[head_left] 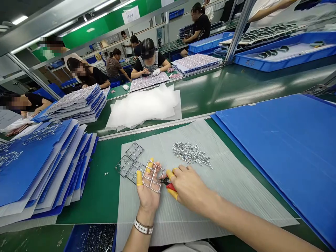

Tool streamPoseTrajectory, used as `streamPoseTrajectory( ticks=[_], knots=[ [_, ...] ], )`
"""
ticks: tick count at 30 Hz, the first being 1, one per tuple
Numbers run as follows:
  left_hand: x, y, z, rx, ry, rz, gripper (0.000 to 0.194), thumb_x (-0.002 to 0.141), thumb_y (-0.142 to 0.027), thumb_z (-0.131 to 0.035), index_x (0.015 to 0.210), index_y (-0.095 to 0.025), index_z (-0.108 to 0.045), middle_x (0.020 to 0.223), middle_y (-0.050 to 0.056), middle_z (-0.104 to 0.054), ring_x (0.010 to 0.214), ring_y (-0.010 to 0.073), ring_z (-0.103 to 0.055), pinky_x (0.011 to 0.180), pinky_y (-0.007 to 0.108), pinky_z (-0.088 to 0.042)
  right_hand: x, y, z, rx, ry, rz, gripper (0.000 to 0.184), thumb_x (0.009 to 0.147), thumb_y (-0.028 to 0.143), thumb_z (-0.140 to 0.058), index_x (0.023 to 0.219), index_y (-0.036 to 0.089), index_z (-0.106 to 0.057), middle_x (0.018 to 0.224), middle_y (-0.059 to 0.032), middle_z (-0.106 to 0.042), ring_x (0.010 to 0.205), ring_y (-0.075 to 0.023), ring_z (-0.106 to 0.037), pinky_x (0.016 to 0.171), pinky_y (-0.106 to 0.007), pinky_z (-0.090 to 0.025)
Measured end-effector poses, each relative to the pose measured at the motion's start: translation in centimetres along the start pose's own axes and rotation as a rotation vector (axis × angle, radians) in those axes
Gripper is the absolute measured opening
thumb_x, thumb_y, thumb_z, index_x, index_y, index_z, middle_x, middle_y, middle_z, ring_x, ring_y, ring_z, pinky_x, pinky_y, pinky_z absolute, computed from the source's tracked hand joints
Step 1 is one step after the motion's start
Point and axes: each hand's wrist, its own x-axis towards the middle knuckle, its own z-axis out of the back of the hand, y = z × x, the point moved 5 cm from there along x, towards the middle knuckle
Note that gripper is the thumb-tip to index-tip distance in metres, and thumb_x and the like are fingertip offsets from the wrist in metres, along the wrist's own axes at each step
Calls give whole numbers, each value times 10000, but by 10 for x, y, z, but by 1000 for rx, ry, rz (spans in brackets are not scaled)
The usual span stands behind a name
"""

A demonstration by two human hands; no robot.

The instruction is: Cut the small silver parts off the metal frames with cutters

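My left hand (147,190), palm up with yellow finger cots, holds a chrome-plated grid frame of small parts (152,178) across its fingers. My right hand (187,187), also wearing yellow finger cots, is closed on red-handled cutters (168,182) whose tip meets the frame's right edge. More chrome grid frames (129,161) lie on the grey mat (199,196) just left of my left hand. A heap of cut-off shiny small parts (191,154) rests on the mat beyond my right hand.
Stacked blue sheets carrying chrome frames (39,168) fill the left. A large blue sheet (283,147) lies at the right. White foam sheets (144,106) sit on the green conveyor (236,87). A blue bin of frames (91,238) is near my left forearm. Several workers sit opposite.
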Motion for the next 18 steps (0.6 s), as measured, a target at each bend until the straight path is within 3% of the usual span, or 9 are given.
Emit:
streamPoseTrajectory(
  ticks=[12, 18],
  knots=[
    [-1, 3, -1, 21, -22, -22, 598, 832, -595, -397, 1210, -169, -581, 1246, 141, -582, 1192, 258, -495, 921, 346, -434, 1, 9, -5, 18, -1, 14, 194, 808, 343, -567, 859, 161, -614, 825, -97, -628, 806, -263, -553, 649, -353, -354],
    [-2, 8, 1, 82, -57, -49, 572, 825, -598, -414, 1204, -205, -583, 1241, 120, -587, 1164, 249, -511, 853, 331, -463, 1, 12, -7, -30, -3, 32, 206, 799, 332, -575, 869, 144, -621, 804, -111, -611, 795, -270, -549, 653, -374, -370]
  ],
)
